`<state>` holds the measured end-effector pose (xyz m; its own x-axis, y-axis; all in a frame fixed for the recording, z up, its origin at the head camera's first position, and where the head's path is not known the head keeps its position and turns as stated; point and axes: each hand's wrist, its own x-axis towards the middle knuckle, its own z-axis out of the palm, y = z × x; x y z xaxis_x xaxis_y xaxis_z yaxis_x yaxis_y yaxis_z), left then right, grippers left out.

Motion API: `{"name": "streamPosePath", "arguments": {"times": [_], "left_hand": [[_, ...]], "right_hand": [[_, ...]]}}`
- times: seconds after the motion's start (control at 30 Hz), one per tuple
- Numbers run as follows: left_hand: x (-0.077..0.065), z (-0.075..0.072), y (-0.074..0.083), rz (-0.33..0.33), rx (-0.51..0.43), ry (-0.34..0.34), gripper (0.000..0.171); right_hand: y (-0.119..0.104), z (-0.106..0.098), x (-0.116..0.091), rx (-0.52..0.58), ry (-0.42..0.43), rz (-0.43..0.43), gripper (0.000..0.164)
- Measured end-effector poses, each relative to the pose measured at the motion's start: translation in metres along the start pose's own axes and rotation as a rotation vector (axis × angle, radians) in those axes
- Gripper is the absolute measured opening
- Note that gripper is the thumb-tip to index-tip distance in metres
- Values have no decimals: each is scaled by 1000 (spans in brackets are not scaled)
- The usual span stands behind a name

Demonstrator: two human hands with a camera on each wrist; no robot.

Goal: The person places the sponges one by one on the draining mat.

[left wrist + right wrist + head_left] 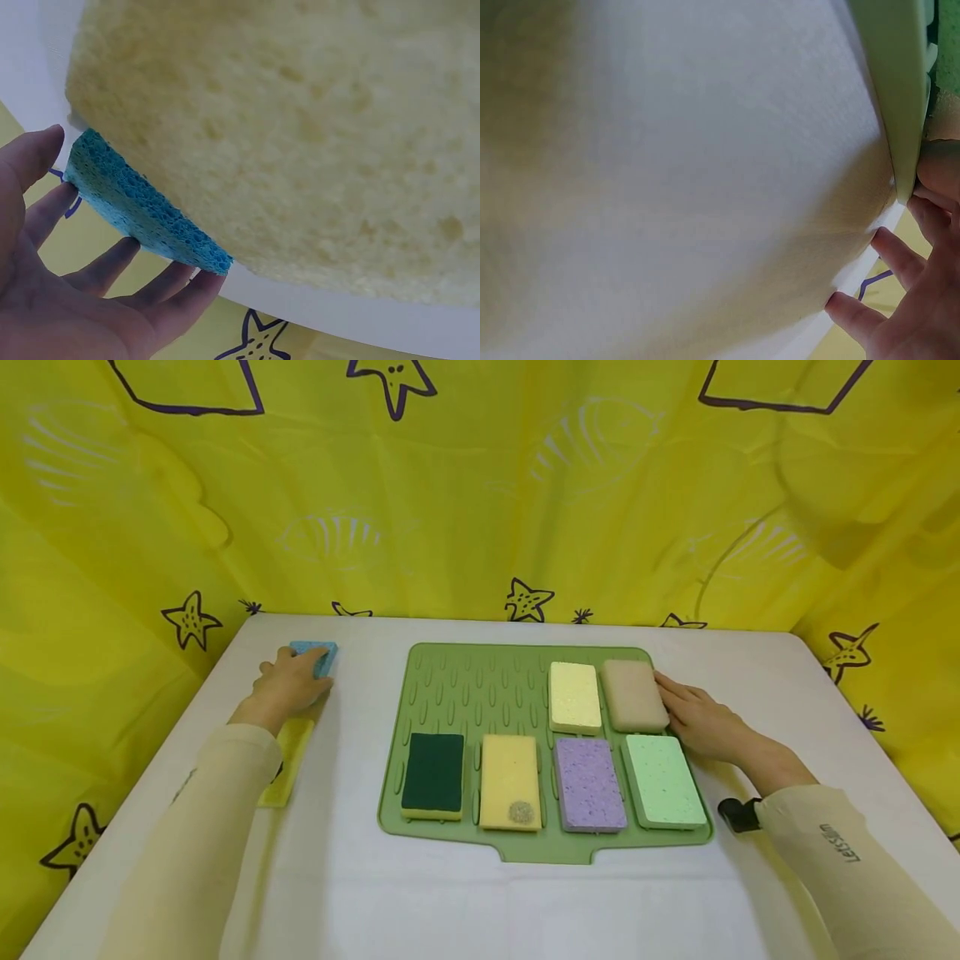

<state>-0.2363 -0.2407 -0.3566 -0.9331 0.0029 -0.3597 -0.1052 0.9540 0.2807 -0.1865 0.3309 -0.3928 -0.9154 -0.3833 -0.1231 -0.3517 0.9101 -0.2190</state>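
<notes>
At the far left of the table lies a blue sponge (324,666), with my left hand (288,683) over it. In the left wrist view the spread fingertips touch the blue sponge (142,202) along its side, and the thumb stands just off its end. My right hand (703,720) lies at the right edge of the green mat (480,693), beside a beige sponge (636,696). Its fingers are outstretched; in the right wrist view two fingertips (840,301) rest at the white tabletop, and others meet the mat's rim (904,112).
A yellow sponge (288,764) lies under my left forearm. On the mat, a cream sponge (575,697) sits behind a front row: dark green (432,772), pale orange (510,777), purple (589,783) and mint sponges (663,780). A yellow curtain (465,485) hangs behind the table.
</notes>
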Motion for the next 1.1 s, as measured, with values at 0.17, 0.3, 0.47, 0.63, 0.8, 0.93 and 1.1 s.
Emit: {"name": "streamPosePath", "arguments": {"times": [0.17, 0.3, 0.47, 0.63, 0.8, 0.93, 1.1], "left_hand": [[-1, -2, 1, -1, 1, -7, 63], [-1, -3, -1, 8, 26, -21, 64], [0, -3, -2, 17, 43, -24, 65], [0, -2, -3, 22, 51, -15, 64], [1, -1, -4, 25, 57, -5, 63], [1, -1, -4, 30, 59, 4, 62], [0, -2, -2, 37, 52, 16, 62]], "right_hand": [[1, 0, 0, 3, -3, 5, 53], [0, 0, 0, 10, -6, 8, 53], [0, -1, 0, 10, -11, 10, 53], [-1, -1, 0, 14, -14, 15, 53], [-1, -1, 0, 12, -11, 8, 53], [-2, -2, 0, 12, -8, 5, 53], [-1, -2, 0, 7, -12, 7, 53]]}}
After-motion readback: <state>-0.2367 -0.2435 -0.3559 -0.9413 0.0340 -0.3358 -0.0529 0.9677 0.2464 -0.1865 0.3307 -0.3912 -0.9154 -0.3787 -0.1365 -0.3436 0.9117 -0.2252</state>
